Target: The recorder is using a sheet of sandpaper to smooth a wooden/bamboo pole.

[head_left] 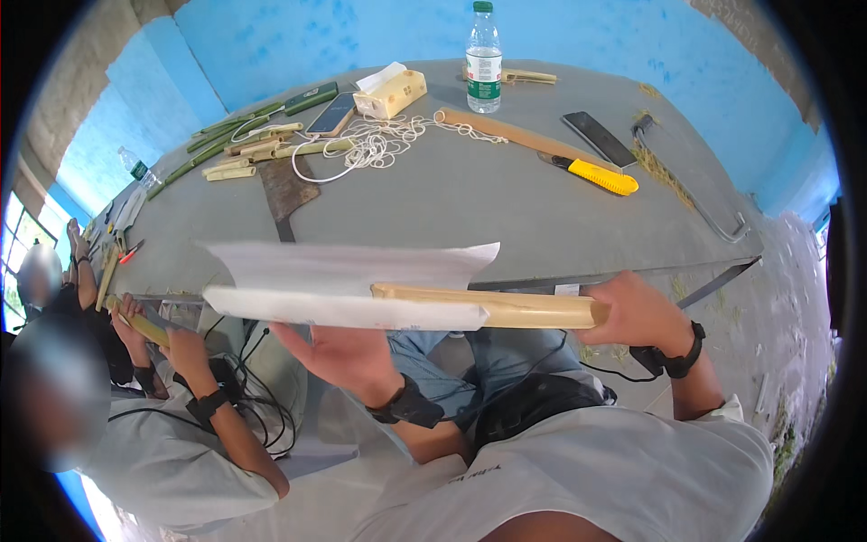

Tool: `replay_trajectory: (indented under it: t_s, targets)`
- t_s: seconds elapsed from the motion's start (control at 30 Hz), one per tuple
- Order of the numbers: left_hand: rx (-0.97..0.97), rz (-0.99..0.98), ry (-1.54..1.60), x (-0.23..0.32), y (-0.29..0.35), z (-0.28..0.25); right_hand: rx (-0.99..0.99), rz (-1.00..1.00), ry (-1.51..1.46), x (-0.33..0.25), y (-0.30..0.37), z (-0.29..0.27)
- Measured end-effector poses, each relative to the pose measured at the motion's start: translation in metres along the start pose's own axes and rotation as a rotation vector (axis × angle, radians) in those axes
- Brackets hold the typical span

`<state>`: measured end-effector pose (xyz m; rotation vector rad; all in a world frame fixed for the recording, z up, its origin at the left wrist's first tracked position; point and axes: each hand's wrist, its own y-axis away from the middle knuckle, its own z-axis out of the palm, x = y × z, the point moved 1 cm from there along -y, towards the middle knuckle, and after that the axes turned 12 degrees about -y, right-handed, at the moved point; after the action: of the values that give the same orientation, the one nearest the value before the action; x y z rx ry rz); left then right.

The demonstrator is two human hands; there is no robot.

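Note:
A length of split bamboo [533,308] lies across in front of me, just off the table's near edge. Its right end is gripped in my right hand [632,312], with the fingers closed around it. The bamboo's left part lies within a folded sheet of white paper [343,309], whose back flap stands up behind it. From below, my left hand [348,357] holds the paper. Most of its fingers are hidden behind the sheet.
On the grey table [406,203] lie a yellow utility knife [603,177], a broad-bladed cleaver [287,191], a hacksaw frame [691,185], phones, white string [375,144] and bamboo pieces. A water bottle [484,68] stands at the back. At left, another person's hands [185,352] hold bamboo.

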<state>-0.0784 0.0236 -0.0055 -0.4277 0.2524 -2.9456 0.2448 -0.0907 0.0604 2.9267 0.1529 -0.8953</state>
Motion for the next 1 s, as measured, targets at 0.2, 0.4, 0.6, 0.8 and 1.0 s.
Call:
replay_trajectory:
  t_s: [0.2, 0.4, 0.6, 0.8, 1.0]
  targets:
    - [-0.297, 0.020, 0.106, 0.009, -0.012, -0.010, -0.072, 0.046, -0.005, -0.002, 0.007, -0.007]
    - [-0.220, -0.105, 0.244, 0.022, -0.016, -0.019, -0.058, -0.007, 0.075, 0.010, 0.013, -0.007]
    - [-0.253, -0.095, 0.138, -0.016, 0.001, 0.019, -0.057, 0.015, 0.028, 0.002, 0.010, -0.002]
    - [-0.234, 0.201, -0.303, -0.021, -0.009, 0.002, -0.005, 0.064, 0.025, -0.001, 0.007, 0.000]
    - [-0.163, 0.187, -0.723, -0.024, 0.010, 0.026, -0.023, 0.064, -0.012, 0.001, 0.007, 0.002]
